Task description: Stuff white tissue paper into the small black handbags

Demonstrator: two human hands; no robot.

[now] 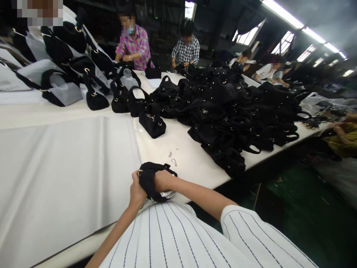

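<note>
A small black handbag [147, 178] with a gold ring is held at the table's front edge, close to my body. My left hand [137, 188] is closed round the bag's left side, thumb and fingers near the ring. Into the bag's opening reaches my right hand [164, 180]; its fingers are hidden inside, so their grip does not show. Some whitish material peeks out below the right wrist. Just beyond the bag, small clear scraps [173, 161] lie on the table.
A large heap of black bags [223, 108] covers the table's right side. Several finished-looking bags [152, 121] stand in a row beyond, some in clear wrapping [67, 91] at far left. White sheeting [55, 178] lies left. Co-workers [136, 42] stand across the table.
</note>
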